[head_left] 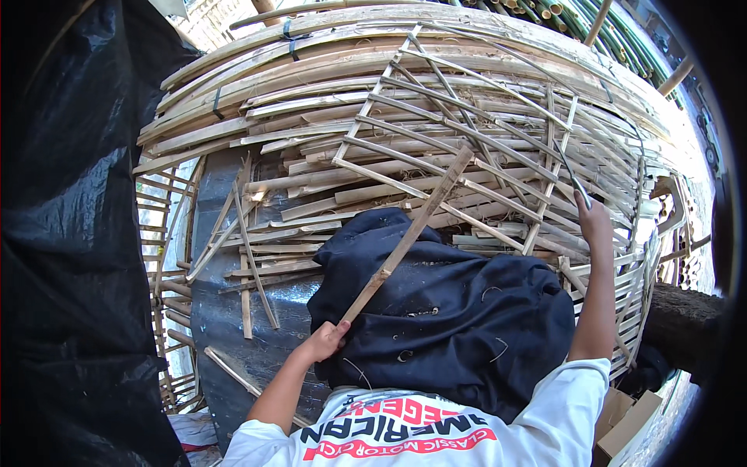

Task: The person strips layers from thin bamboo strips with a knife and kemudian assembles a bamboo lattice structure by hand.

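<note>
My left hand (327, 341) is closed around the lower end of a split bamboo slat (406, 243), which slants up and to the right across my lap. Held out at the right, my right hand (595, 219) grips a knife (563, 162) with a long, thin dark blade pointing up and left. The blade lies over the right side of a bamboo lattice frame (372, 92), apart from the slat. Dark cloth (459, 327) with a few pale shavings covers my lap. The slat's upper end overlaps the lattice in view; I cannot tell whether they touch.
Long split bamboo strips (327, 66) are stacked ahead, some tied in bundles. Loose short strips (247, 249) lie left on a dark sheet (214, 300). A black tarp (70, 233) hangs far left. Green poles (615, 39), a log (685, 315) and a cardboard box (630, 424) are at right.
</note>
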Motion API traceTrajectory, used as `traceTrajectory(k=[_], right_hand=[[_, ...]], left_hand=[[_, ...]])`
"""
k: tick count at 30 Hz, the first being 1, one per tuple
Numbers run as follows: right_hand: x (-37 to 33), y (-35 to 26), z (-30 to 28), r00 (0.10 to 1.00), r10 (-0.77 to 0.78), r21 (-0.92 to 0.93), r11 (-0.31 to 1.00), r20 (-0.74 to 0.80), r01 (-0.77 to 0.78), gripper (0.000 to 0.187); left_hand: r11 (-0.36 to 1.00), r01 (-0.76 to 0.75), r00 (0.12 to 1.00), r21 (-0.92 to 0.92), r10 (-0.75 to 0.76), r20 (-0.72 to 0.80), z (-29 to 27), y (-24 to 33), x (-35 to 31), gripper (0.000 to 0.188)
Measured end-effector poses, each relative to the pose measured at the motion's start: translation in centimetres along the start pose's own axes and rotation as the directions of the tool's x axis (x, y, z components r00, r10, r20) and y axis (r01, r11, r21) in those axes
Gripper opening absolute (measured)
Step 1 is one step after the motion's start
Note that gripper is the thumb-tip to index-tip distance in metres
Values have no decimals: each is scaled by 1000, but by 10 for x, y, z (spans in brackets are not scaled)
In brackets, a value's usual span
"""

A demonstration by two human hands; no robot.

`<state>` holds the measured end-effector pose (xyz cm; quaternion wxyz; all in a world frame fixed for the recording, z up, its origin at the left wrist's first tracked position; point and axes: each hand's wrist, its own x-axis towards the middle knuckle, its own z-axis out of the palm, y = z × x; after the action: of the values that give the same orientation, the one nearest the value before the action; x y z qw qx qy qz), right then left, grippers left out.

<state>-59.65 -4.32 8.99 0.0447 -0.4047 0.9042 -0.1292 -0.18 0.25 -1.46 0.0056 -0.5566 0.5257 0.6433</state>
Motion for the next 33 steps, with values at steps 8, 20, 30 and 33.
traceTrajectory(k=[8, 20, 30, 33], right_hand=[[-129, 83, 6, 999, -26, 277, 961, 28, 17, 40], [-221, -58, 51, 909, -299, 857, 503, 291, -109, 27], [-247, -40, 71, 847, -393, 904, 375, 358, -208, 24], [-241, -40, 61, 835, -360, 907, 227, 417, -355, 21]], left_hand=[[989, 131, 987, -74, -123, 103, -10, -4, 5, 75], [981, 154, 985, -116, -144, 91, -11, 7, -16, 64], [878, -98, 952, 469, 220, -212, 13, 10, -45, 64], [850, -68, 944, 522, 225, -242, 18, 16, -42, 60]])
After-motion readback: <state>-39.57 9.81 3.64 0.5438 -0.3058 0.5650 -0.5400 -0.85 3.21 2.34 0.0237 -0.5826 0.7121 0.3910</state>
